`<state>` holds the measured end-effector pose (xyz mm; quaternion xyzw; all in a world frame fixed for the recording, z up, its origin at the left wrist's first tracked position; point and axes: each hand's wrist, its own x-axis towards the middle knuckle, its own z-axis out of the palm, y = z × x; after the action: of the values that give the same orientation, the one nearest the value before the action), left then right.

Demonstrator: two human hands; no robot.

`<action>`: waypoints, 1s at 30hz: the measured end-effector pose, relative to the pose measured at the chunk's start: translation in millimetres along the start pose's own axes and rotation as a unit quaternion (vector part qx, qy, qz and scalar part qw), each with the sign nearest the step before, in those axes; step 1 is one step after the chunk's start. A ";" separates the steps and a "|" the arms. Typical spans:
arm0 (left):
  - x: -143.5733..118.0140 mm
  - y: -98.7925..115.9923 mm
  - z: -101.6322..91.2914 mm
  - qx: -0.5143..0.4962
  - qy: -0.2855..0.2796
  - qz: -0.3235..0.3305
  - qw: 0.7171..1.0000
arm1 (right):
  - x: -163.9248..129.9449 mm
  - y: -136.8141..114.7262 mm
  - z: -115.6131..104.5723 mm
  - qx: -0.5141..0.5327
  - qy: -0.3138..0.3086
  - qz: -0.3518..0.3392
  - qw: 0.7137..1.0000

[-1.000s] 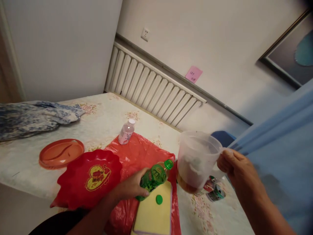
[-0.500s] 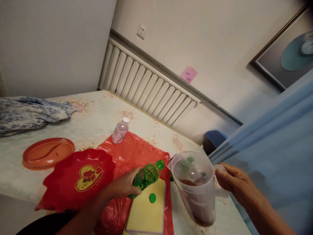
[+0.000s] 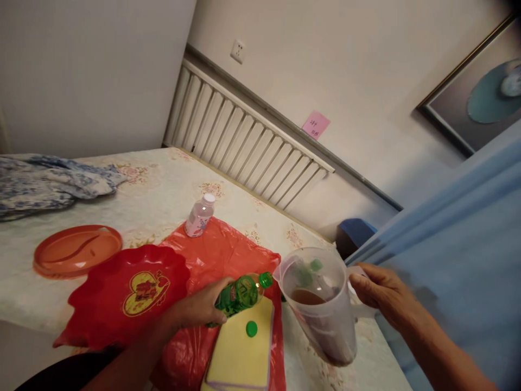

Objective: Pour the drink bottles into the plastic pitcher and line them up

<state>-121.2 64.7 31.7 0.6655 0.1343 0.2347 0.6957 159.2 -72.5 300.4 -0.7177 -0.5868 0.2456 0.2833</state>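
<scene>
Floral-covered surface [image 3: 158,209] nr a white radiator [image 3: 244,144] is holding a red scalloped dish [image 3: 97,288], an orange tray [image 3: 77,252], a capped pinkish bottle [image 3: 198,218] & a red plastic sheet [image 3: 228,244], w/ a loose green cap [image 3: 251,329] lying on a yellow pad [image 3: 240,355] close by the green btl [image 3: 240,296]. L hand [image 3: 205,304] is gripping that green btl round its body over the pad's far edge, long axis slanting, neck pointing up twd the spout [image 3: 278,273] of the pitcher [image 3: 329,326], touching or just short, can't tell. R hand [image 3: 378,290] is holding the pitcher by its handle [image 3: 362,310], leaning it spout-first w/ brown liquid [image 3: 307,297] inside.
</scene>
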 end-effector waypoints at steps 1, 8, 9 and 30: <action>-0.6 0.4 0.1 -0.003 0.008 -0.013 1.000 | 0.8 -2.0 0.9 -0.002 0.000 -0.001 1.000; -2.6 10.2 1.9 -0.012 0.031 -0.010 0.999 | 4.1 -10.7 3.1 -0.025 -0.003 -0.001 1.000; -2.5 10.7 2.0 -0.015 0.032 -0.009 0.999 | 4.3 -11.0 2.8 -0.031 -0.005 0.001 0.999; -1.3 0.0 -0.7 0.012 0.021 -0.005 1.000 | 13.3 -30.1 2.9 -0.156 -0.032 -0.033 0.987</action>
<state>-122.6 64.6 31.5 0.6683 0.1551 0.2439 0.6855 138.5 -54.5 318.9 -0.7249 -0.6503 0.1641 0.1569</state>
